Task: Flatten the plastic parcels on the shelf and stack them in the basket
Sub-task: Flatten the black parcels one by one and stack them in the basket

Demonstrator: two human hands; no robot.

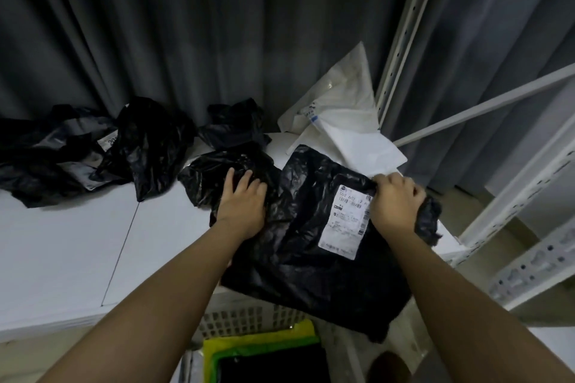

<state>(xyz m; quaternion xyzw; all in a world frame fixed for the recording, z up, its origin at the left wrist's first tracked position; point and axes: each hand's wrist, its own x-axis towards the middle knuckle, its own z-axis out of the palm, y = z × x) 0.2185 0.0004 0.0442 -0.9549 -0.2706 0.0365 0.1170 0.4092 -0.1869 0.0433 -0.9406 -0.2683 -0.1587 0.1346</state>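
A large black plastic parcel with a white shipping label lies on the white shelf, its near end hanging over the front edge. My left hand presses flat on its left side with straight fingers. My right hand grips the parcel's crumpled right edge. Below the shelf edge stands a white perforated basket holding flat yellow, green and black parcels.
Crumpled black parcels lie at the shelf's back left and middle. A white parcel leans at the back right. A grey curtain hangs behind. White metal rack posts and perforated beams stand to the right.
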